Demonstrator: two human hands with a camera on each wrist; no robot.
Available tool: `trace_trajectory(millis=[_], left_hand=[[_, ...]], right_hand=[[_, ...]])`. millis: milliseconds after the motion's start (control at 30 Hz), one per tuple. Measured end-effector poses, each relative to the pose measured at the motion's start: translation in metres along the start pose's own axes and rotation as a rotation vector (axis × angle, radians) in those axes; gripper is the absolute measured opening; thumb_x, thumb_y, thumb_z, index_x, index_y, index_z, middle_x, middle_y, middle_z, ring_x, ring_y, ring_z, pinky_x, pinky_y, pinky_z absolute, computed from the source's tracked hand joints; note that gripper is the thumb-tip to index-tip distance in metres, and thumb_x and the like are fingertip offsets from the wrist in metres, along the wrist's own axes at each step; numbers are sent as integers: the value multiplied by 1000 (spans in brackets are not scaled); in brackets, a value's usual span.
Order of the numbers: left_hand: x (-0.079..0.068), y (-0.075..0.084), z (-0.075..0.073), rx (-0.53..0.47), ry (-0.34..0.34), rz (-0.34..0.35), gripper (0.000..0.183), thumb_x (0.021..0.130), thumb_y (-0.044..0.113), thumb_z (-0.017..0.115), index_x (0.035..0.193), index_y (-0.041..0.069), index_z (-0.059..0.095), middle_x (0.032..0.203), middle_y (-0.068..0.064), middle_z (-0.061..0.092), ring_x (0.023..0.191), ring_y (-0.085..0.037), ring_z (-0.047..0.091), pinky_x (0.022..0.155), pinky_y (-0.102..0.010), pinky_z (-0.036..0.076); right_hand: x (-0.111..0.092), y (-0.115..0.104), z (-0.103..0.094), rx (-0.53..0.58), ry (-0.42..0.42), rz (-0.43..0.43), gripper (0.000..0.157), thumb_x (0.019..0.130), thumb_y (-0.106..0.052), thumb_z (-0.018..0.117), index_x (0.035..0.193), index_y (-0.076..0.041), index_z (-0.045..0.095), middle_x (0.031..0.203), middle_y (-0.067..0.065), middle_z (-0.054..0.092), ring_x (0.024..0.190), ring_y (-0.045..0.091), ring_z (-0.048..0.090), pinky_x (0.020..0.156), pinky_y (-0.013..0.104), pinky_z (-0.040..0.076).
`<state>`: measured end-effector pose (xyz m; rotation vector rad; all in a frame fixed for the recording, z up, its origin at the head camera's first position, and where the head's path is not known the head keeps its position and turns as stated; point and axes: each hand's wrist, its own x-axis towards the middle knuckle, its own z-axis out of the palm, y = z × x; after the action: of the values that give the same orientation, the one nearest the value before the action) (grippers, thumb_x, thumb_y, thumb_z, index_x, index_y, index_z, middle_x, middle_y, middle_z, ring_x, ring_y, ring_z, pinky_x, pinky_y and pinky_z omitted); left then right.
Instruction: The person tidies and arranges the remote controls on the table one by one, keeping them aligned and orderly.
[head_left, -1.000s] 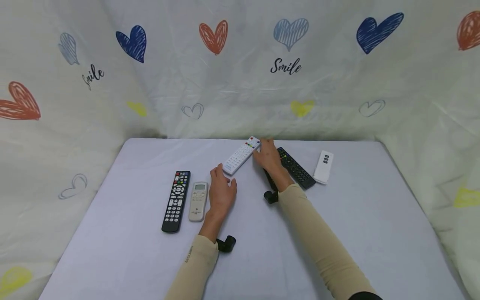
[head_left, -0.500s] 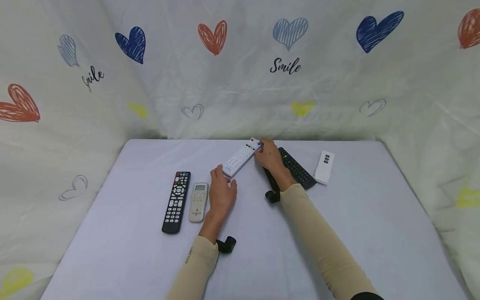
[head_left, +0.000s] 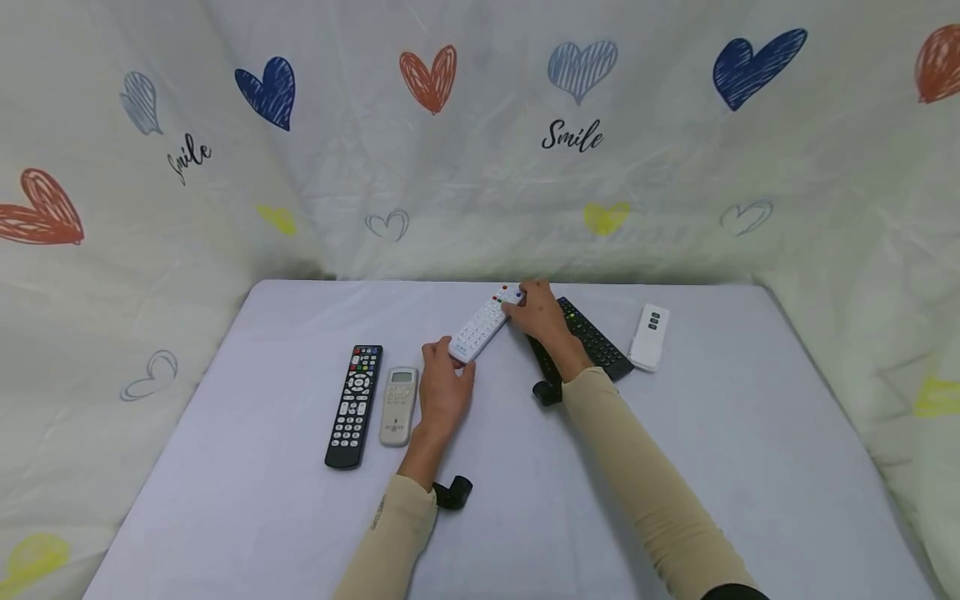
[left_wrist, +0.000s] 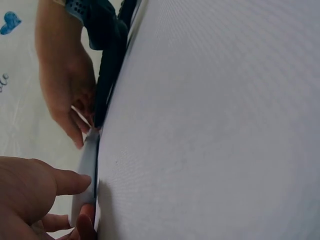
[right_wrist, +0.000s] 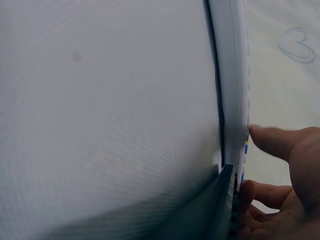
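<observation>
A white remote control (head_left: 480, 329) with coloured buttons at its far end lies slantwise between the two hands. My left hand (head_left: 445, 393) holds its near end; in the left wrist view the thumb (left_wrist: 75, 182) presses one side while fingertips sit around the end. My right hand (head_left: 542, 318) grips the far end, its thumb (right_wrist: 272, 141) on the button face in the right wrist view and the other fingers at the tip. Beneath the right wrist, a black remote (head_left: 543, 360) is mostly hidden. Another black remote (head_left: 594, 340) slants just right of that hand.
Left of the left hand lie a small grey remote (head_left: 398, 407) with a display and a long black remote (head_left: 354, 408). A slim white remote (head_left: 648, 337) lies at the right. Everything rests on a white-covered table (head_left: 720, 467), with a printed curtain (head_left: 480, 183) behind.
The white remote has shifted slightly toward me, its near end coming between the left fingers and thumb. The right thumb has moved onto its button face. The other remotes stay put.
</observation>
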<state>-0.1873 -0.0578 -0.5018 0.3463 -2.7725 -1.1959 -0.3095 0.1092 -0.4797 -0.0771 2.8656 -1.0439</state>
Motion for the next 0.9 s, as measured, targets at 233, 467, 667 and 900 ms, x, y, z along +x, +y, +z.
trace_trajectory(millis=[233, 467, 667, 900], left_hand=[[-3, -1, -2, -14, -26, 1, 61, 97, 18, 74, 152, 7, 49, 140, -11, 50, 104, -19, 64, 78, -28, 52], [-4, 0, -6, -39, -44, -19, 59, 95, 20, 78, 148, 10, 54, 132, -11, 53, 100, -19, 63, 77, -27, 49], [-5, 0, -8, -46, -48, -11, 59, 91, 19, 81, 144, 10, 58, 123, -11, 56, 97, -19, 63, 76, -28, 48], [-9, 2, -13, -59, -56, -7, 61, 89, 19, 83, 143, 8, 58, 118, -11, 58, 93, -19, 61, 75, -29, 48]], right_hand=[[-2, 0, 2, 2, -11, 29, 66, 99, -36, 70, 149, 2, 51, 142, 22, 49, 114, 33, 60, 97, 47, 53], [-2, 1, 1, 60, 6, 46, 63, 97, -34, 72, 146, 1, 54, 137, 22, 51, 111, 33, 60, 94, 46, 53], [-3, 1, 0, 110, 16, 31, 59, 98, -33, 70, 142, 3, 57, 134, 22, 54, 108, 33, 60, 89, 44, 54], [-4, -1, -1, 139, 67, -20, 53, 98, -32, 71, 137, 3, 60, 117, 21, 64, 94, 29, 61, 76, 38, 53]])
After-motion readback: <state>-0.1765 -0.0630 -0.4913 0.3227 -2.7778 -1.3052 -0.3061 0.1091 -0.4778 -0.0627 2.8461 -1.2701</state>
